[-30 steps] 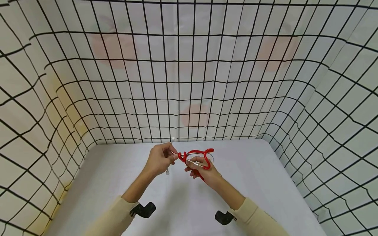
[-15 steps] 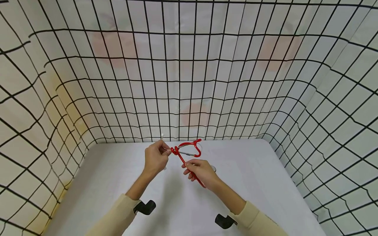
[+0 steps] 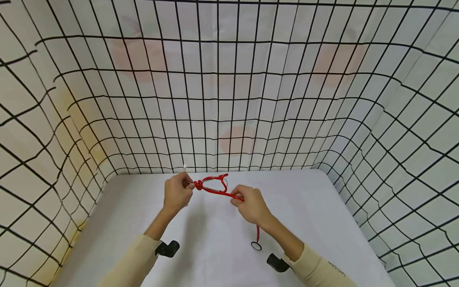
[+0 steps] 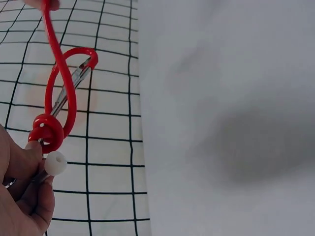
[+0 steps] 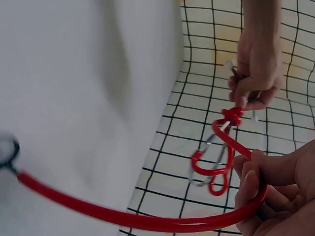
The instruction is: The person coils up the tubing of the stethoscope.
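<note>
Red cord (image 5: pixel 172 224) to tension, apparently: pinching it in right hand (image 3: pixel 252 204), gripping white-tipped rod (image 4: pixel 55 162) in left hand (image 3: pixel 176 192), next needing an even pull.

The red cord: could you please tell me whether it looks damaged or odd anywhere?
No damage shows on the cord. Its bunched coils beside the left grip stand out against the smoother run towards the right grip, but resemble a knot.
</note>
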